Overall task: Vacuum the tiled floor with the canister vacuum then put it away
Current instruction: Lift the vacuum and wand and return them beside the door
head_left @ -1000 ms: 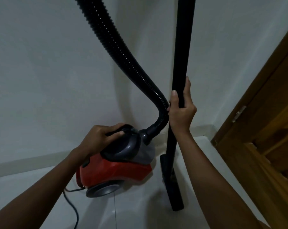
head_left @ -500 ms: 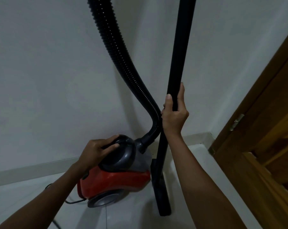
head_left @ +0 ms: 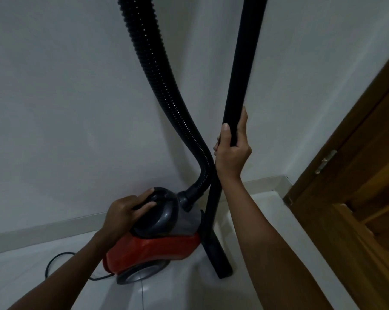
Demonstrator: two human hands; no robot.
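Head cam: the red canister vacuum [head_left: 153, 249] sits on the white tiled floor [head_left: 189, 291] right by the wall [head_left: 66, 97], near a wooden door [head_left: 356, 175]. The left hand [head_left: 124, 213] is wrapped around its dark top handle [head_left: 154, 198]. The right hand [head_left: 232, 151] is clamped on the upright black wand [head_left: 240, 74], whose tip touches the floor just beside the canister. The ribbed hose [head_left: 160, 81] curves down into the body, and the cord [head_left: 55, 262] loops behind.

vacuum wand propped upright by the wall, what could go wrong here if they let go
The wand stands near upright, held only by the right hand; released, it may tip toward the wooden door. The stiff hose arches overhead and could pull the red canister over, though the left hand steadies it. The cord loops on the floor, a trip risk.
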